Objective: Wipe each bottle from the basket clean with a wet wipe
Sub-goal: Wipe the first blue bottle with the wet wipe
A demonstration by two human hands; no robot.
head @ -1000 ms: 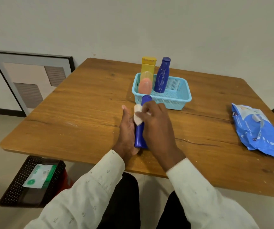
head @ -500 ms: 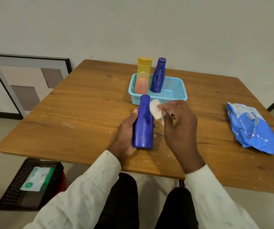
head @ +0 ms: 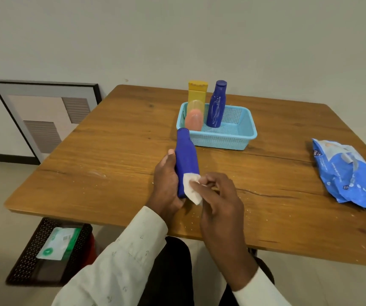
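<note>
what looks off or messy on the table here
Small white crumbs lie scattered on the table near its front edge, and a long crack runs across the wood to the right of the hands. The blue bottle in the basket shows pale smears.

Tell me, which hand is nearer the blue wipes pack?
Right. The right hand works mid-table, with bare wood between it and the wipes pack; the left hand lies farther left, holding the bottle.
</note>
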